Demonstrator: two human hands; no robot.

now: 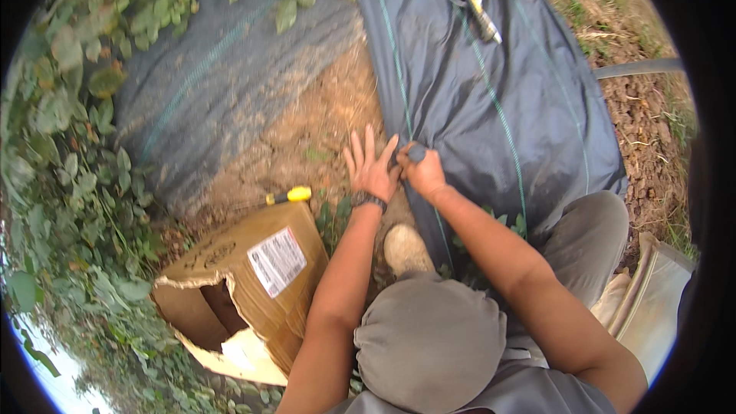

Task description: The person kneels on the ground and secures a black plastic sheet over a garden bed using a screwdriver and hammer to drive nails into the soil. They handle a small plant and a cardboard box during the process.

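Observation:
My left hand (372,169) lies palm down with fingers spread, on bare soil (328,109) beside the edge of a black woven ground-cover sheet (443,86) with green stripes. Close against it, my right hand (424,171) is closed around a dark handle (417,153) with a rounded end. The working end of that tool is hidden by my hands and the sheet. The left thumb and forefinger are near a dark piece at the sheet's edge; whether they touch it I cannot tell.
Left of my forearm stands a torn-open cardboard box (259,293), with a yellow-and-black-handled tool (289,195) just beyond it. A long yellow-and-grey tool (476,6) rests on the sheet. Leafy plants (75,126) line the left side; a pale bag (650,293) lies right.

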